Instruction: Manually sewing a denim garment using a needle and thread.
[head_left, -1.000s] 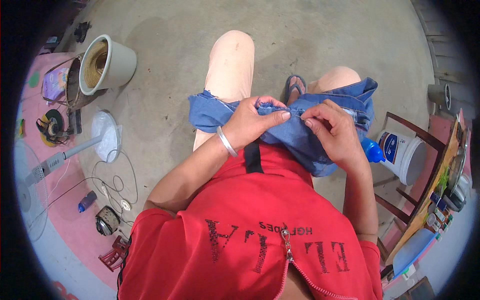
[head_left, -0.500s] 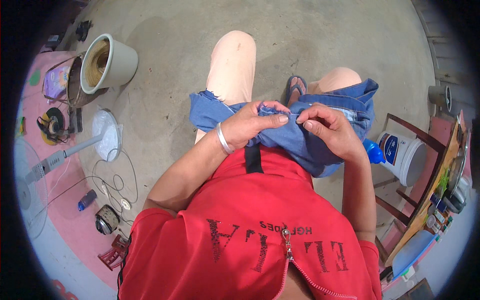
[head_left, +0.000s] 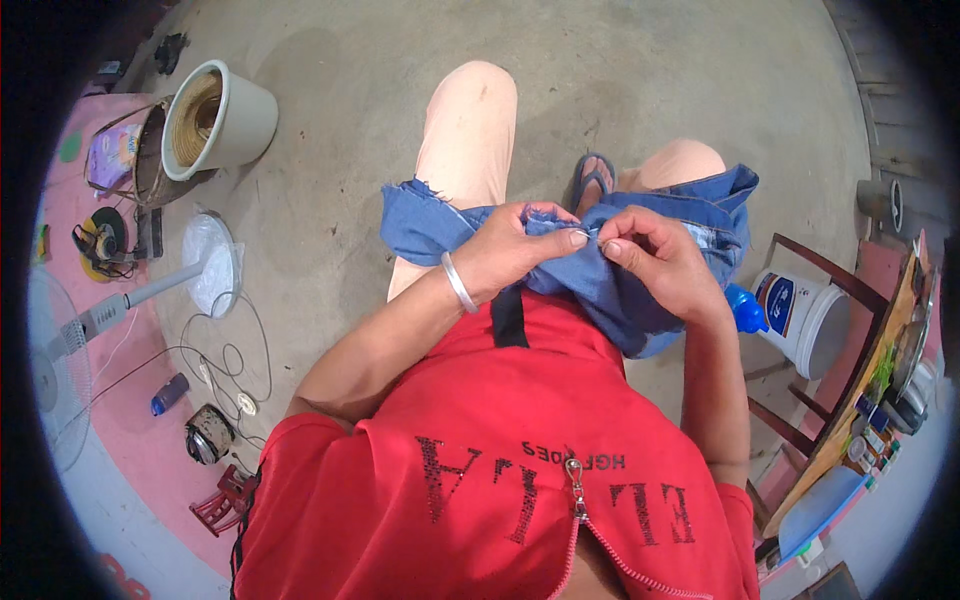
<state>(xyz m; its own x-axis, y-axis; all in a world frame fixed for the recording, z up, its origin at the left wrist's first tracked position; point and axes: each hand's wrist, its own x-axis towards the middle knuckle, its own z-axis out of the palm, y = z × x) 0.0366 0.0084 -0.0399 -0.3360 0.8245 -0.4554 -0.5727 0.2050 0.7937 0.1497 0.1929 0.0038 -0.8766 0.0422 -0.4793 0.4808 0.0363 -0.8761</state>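
Blue denim cloth [head_left: 430,225] with a frayed edge lies across my thighs, over beige trousers [head_left: 468,130]. My left hand [head_left: 508,252], a silver bangle [head_left: 458,282] at its wrist, grips the frayed edge, thumb on top. Just right of that thumb, my right hand [head_left: 655,265] pinches something thin at the edge, too small to make out, possibly a needle or thread. Its finger and thumb almost meet my left thumb. My red shirt with a zip shows below the hands. A blue plastic object [head_left: 748,308] sits beside my right forearm.
Concrete floor [head_left: 330,120] surrounds me. At left are a pail [head_left: 235,125], basket [head_left: 150,135], standing fan [head_left: 105,318], cords and kettle [head_left: 208,435]. At right are a white bucket [head_left: 800,325], wooden chair [head_left: 850,290] and board [head_left: 815,480] with assorted items. A sandaled foot [head_left: 592,180] shows beyond the cloth.
My left hand and the cloth have shifted slightly right. My right fingertips have moved a little and are now closer to my left thumb at the frayed edge.
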